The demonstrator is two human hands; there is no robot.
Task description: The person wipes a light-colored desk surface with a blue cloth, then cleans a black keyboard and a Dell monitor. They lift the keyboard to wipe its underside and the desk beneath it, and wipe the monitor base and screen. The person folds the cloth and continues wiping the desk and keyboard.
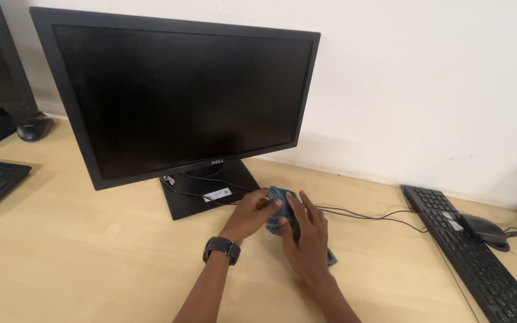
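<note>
Two bare hands meet over a crumpled blue cloth (280, 209) on the pale wooden desk (91, 263), just before the black flat monitor (181, 96). Left hand (251, 214) pinches it; right hand (306, 236) cups it, fingers loosely spread. Screen wiping looks unstarted.

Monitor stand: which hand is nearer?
Left. The left hand holds the blue cloth just right of the monitor stand, close to its edge. The right hand also touches the cloth but sits farther right.
</note>
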